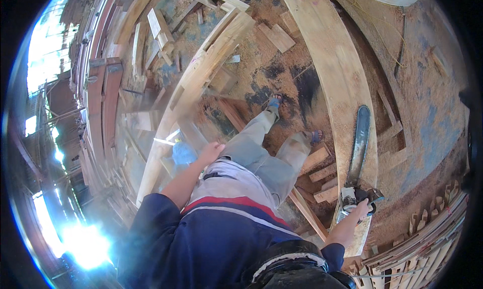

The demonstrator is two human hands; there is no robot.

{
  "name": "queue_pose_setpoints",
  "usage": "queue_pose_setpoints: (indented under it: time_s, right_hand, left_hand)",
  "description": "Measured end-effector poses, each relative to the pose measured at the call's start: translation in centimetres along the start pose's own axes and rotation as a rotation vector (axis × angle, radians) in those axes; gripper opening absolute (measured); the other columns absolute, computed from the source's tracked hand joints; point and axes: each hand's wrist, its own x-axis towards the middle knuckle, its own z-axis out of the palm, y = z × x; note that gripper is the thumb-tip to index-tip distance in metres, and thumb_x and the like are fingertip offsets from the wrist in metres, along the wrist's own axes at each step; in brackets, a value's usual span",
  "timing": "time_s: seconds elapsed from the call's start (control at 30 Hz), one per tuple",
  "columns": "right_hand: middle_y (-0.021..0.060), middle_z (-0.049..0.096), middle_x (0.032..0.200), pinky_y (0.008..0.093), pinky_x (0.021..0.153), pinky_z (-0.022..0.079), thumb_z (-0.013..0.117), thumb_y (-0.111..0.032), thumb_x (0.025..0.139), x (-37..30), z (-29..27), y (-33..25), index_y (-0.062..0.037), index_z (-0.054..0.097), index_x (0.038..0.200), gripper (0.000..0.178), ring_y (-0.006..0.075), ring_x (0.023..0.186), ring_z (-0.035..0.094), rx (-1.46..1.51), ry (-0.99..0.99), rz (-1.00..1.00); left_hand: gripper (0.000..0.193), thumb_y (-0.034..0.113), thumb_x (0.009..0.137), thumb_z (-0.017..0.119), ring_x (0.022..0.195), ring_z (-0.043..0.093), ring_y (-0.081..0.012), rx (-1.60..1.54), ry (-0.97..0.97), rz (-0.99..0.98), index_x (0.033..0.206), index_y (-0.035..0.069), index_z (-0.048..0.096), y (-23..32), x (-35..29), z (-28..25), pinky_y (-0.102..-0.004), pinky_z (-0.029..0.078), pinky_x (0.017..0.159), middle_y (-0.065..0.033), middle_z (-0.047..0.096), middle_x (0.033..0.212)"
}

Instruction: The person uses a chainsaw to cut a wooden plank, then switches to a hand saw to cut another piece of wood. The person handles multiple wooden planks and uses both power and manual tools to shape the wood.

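A chainsaw (pixel 348 197) lies along a wide pale timber plank (pixel 336 62) on my right, its long dark bar (pixel 359 143) pointing away from me. My right hand (pixel 361 210) is closed around the saw's handle. By my thigh, my left hand (pixel 211 152) rests with its fingers partly curled, and I cannot make out anything in it. Close to that hand is a blue object (pixel 184 153), perhaps a bag, beside a second long timber beam (pixel 193 80) on my left.
Sawdust covers the ground between the timbers, where my sandalled feet (pixel 274 101) stand. Offcut blocks (pixel 317 158) lie near my right leg. More cut pieces (pixel 275 37) are scattered ahead. Stacked boards (pixel 98 107) line the left, and slats (pixel 422 243) are piled at the lower right.
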Motion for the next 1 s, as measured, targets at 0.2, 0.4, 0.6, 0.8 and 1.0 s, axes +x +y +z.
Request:
queue_pose_setpoints:
  time_s: [0.2, 0.4, 0.6, 0.8, 1.0]
  right_hand:
    - [0.0134, 0.067, 0.094, 0.0601, 0.09, 0.047, 0.061, -0.062, 0.094, 2.5, -1.7, 1.1, -0.0026, 0.065, 0.099, 0.059, 0.037, 0.096, 0.064, 0.049, -0.039, 0.201]
    - [0.0005, 0.05, 0.061, 0.0635, 0.076, 0.044, 0.06, -0.054, 0.1, -2.5, -4.6, 3.1, -0.0154, 0.046, 0.073, 0.05, 0.0216, 0.058, 0.05, 0.546, -0.553, 0.212]
    - [-0.0006, 0.047, 0.058, 0.0376, 0.064, 0.05, 0.062, -0.042, 0.103, -17.3, -4.1, -0.5, -0.0188, 0.044, 0.069, 0.046, 0.0158, 0.055, 0.048, 0.97, -1.075, 0.197]
    - [0.0038, 0.068, 0.098, 0.0336, 0.077, 0.054, 0.067, -0.029, 0.101, -35.4, -4.4, -3.5, -0.0101, 0.064, 0.103, 0.019, 0.0167, 0.085, 0.066, 0.985, -1.292, 0.155]
    - [0.007, 0.068, 0.104, 0.0336, 0.079, 0.054, 0.07, -0.019, 0.098, -44.4, -3.6, -0.9, -0.0021, 0.062, 0.115, 0.025, 0.0162, 0.092, 0.066, 0.756, -1.397, -0.262]
  left_hand:
    - [0.049, 0.047, 0.098, 0.061, 0.1, 0.071, -0.0379, -0.128, -0.062, -0.11, 0.107, 0.0, 0.074, 3.9, -1.5, -0.1, -0.0462, 0.053, 0.089, -0.0227, 0.074, 0.102]
    - [0.045, 0.043, 0.097, 0.066, 0.094, 0.072, -0.032, -0.116, -0.124, 0.129, 0.11, 0.001, 0.073, 12.4, -1.6, 2.8, -0.0411, 0.055, 0.084, -0.02, 0.075, 0.099]
    - [0.04, 0.041, 0.096, 0.063, 0.107, 0.067, -0.0354, -0.19, -0.518, 0.745, 0.108, 0.003, 0.071, 32.6, -5.2, 8.7, -0.046, 0.051, 0.093, -0.0181, 0.071, 0.11]
    - [0.047, 0.033, 0.092, 0.063, 0.113, 0.064, -0.0365, -0.035, -0.231, 1.073, 0.115, -0.008, 0.066, 44.7, -10.7, 16.1, -0.0452, 0.054, 0.092, -0.0237, 0.068, 0.116]
    - [0.044, 0.03, 0.094, 0.058, 0.082, 0.074, -0.0356, -0.06, -0.548, 0.421, 0.1, -0.013, 0.067, 49.0, -1.0, 14.4, -0.0468, 0.059, 0.07, -0.0267, 0.072, 0.095]
